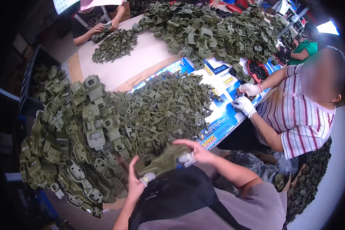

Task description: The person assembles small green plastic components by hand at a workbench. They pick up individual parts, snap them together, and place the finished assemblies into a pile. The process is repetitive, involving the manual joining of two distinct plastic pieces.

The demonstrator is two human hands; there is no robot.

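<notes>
Close to my body, an olive-green moulded plastic toy-vehicle body is held between my two hands, slightly blurred. My left hand grips its left end with the thumb raised and white wraps on the fingers. At the other end my right hand has hold of it, its index finger stretched along the far side and white wraps on other fingertips. Just beyond lies a heap of small olive-green plastic parts. Larger green vehicle shells are piled to the left of it.
A co-worker in a striped shirt works at the right with white gloves. Another person handles parts at the far left. A big pile of green shells covers the table's far side. Clear plastic bags lie at right.
</notes>
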